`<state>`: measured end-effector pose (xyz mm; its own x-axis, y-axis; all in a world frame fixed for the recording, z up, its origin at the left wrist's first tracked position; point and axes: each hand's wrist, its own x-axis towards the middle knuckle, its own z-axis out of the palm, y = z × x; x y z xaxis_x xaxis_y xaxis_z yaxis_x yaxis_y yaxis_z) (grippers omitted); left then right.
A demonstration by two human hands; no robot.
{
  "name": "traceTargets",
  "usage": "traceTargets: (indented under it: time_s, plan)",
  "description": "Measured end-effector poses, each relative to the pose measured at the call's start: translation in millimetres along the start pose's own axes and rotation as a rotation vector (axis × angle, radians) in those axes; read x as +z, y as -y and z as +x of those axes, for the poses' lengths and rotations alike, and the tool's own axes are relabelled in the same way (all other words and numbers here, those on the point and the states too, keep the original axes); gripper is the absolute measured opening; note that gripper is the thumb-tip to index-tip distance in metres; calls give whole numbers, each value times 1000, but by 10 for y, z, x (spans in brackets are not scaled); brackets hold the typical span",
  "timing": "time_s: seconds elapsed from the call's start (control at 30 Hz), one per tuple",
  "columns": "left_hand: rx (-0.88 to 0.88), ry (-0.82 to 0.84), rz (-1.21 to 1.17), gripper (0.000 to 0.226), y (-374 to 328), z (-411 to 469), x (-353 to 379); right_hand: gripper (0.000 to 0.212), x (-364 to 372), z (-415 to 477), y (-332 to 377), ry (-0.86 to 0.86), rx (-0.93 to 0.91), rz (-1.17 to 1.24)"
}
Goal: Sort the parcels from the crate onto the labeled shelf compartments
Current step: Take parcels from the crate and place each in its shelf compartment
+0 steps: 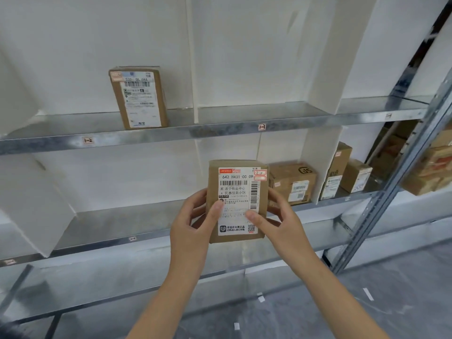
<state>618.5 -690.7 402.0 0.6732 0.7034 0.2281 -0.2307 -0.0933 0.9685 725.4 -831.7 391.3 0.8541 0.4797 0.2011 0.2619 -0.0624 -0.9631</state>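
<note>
Both forearms enter the view at 6 o'clock and meet at the held parcel (236, 201), which is just under the centre, upright, with its printed label facing the camera. The left hand (193, 221) grips the parcel's left edge: the thumb lies flat on the label and the fingers curl behind. The right hand (281, 221) grips the right edge in the same way, thumb on the lower right of the label. So both hands are closed on this one parcel. It touches no shelf and hangs in front of the lower shelf (117, 223).

A small red-framed sticker (260, 172) at the parcel's 1 o'clock corner has a handwritten code. It seems to read 2-5, but I am not sure.

I judge the task to be partly done. One brown parcel (139, 99) stands at 10 o'clock on the upper shelf (244, 111), above the tag 1-2 (88, 140). At 3 to 4 o'clock, on the lower shelf, a wide box (292, 183) sits in one compartment. A tall box (336, 171) and a small box (355, 176) just beside it sit in the next one. The crate is not in view, so I cannot tell how many parcels are left. The held parcel is not yet placed; probably its label is being read to choose the compartment.
</note>
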Motion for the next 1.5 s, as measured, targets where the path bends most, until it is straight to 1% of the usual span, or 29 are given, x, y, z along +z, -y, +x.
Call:
traceTargets:
  time_s: [0.17, 0.3, 0.5, 0.6, 0.67, 0.77, 0.83, 0.97, 1.1, 1.17, 1.27, 1.4, 1.5]
  plan:
    - [-49, 14, -31, 28, 322, 494, 238, 65, -64, 514, -271, -11, 38, -38]
    - [-96, 41, -42, 28, 614, 932, 392, 56, -39, 961, -482, -6, 99, -56]
    - [-105, 107, 32, 25, 1073, 1413, 551, 48, 41, 1469, -856, 13, 149, -120]
    - [-109, 109, 68, 28, 1339, 1549, 610, 51, 48, 1660, -1088, 52, 170, -146]
    - [-146, 121, 95, 30, 1530, 1611, 629, 57, 38, 1771, -1248, 80, 208, -161]
    - [-201, 187, 139, 35, 1801, 1743, 674, 69, -13, 1964, -1520, 120, 233, -177]
    - [-232, 206, 174, 42, 1960, 1843, 731, 71, -51, 2100, -1695, 145, 250, -181]
    - [-297, 167, 203, 55, 2172, 1921, 841, 67, -46, 2347, -2001, 192, 266, -178]
    - [-304, 86, 286, 65, 2398, 1935, 834, 62, 79, 2514, -2230, 311, 284, -158]
    - [-319, 57, 304, 68, 2484, 1955, 850, 61, 116, 2562, -2338, 336, 289, -146]
    - [-327, 54, 350, 69, 2583, 2001, 899, 66, 133, 2587, -2516, 338, 321, -109]
    - [-280, 20, 399, 74, 2735, 2071, 953, 73, 167, 2643, -2682, 332, 352, -99]
    - [-328, -34, 385, 73, 2884, 2120, 960, 76, 193, 2753, -2750, 344, 321, -117]
